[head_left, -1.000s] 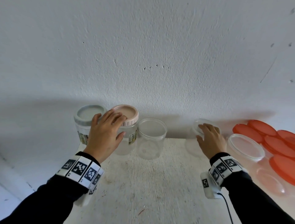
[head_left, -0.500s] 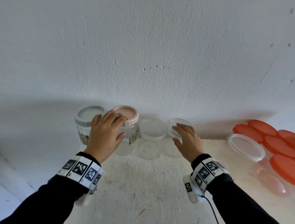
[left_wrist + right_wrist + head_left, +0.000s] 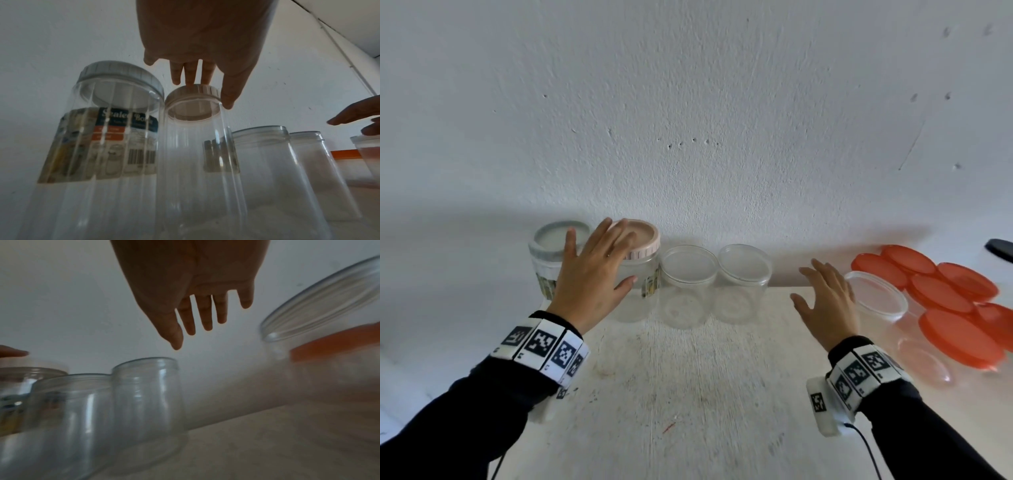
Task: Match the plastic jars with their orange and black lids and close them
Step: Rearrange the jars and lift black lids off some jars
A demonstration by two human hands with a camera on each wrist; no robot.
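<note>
Four clear jars stand in a row at the wall. The grey-lidded jar [image 3: 551,240] and the pink-lidded jar [image 3: 642,241] are at the left, both with labels. To their right stand two open jars [image 3: 688,284] [image 3: 744,277], side by side. My left hand [image 3: 625,253] rests with straight fingers on the pink lid [image 3: 193,92], thumb beside the jar. My right hand [image 3: 803,284] hovers spread and empty between the right open jar [image 3: 146,386] and a wide open clear tub [image 3: 893,301]. Several orange lids [image 3: 928,284] lie at the right.
A large orange lid [image 3: 959,339] lies nearest at the right with a clear tub [image 3: 924,363] under its edge. A black object [image 3: 1000,248] shows at the right frame edge. The white wall stands directly behind the jars. The worn white tabletop [image 3: 688,394] lies in front.
My right hand slid an open jar left until it stood beside the other open jar, let it go and drew back to the right. The left hand stayed on the pink lid.
</note>
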